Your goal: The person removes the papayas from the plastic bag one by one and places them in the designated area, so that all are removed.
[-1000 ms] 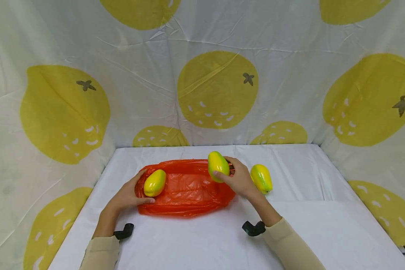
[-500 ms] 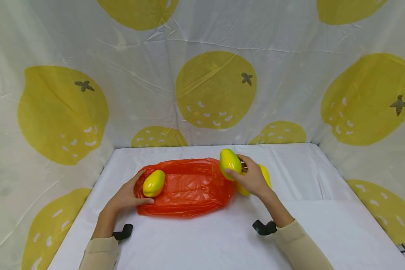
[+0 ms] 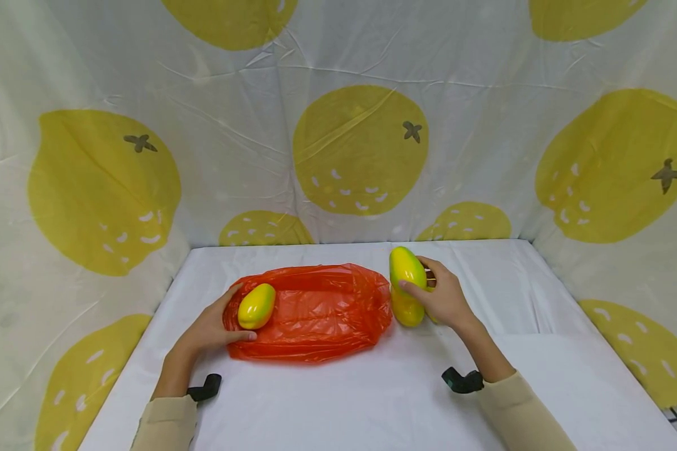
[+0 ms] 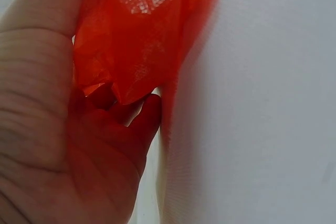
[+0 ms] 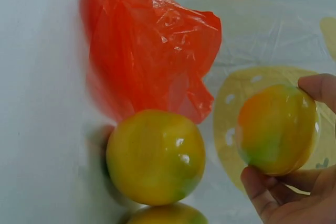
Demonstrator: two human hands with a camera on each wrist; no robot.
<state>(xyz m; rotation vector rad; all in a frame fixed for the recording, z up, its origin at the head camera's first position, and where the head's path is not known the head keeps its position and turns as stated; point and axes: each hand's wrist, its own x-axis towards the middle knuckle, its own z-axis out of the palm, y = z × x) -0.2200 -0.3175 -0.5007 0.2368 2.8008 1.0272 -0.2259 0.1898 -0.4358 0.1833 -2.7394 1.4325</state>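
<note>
A red plastic bag (image 3: 316, 313) lies spread on the white-covered table, with a glossy yellow-green mango (image 3: 257, 306) in its left end. My left hand (image 3: 211, 326) holds that end, thumb at the near side and fingers at the far side. In the left wrist view, red film (image 4: 136, 40) hangs between thumb and fingers and partly covers the palm. My right hand (image 3: 437, 294) grips a second mango (image 3: 406, 268), raised just right of the bag. Below it, two more mangoes rest on the table: a nearer one (image 5: 155, 158) beside the bag and another (image 5: 170, 216) partly cut off.
The white cloth (image 3: 338, 401) covers the table up to a lemon-print curtain (image 3: 361, 150) at the back and sides. A black wrist mount (image 3: 205, 388) sits below the left hand, another mount (image 3: 461, 380) below the right.
My right hand has moved right with its mango, from over the bag's right end to beyond it, overlapping the resting mangoes. My left hand stays at the bag's left end.
</note>
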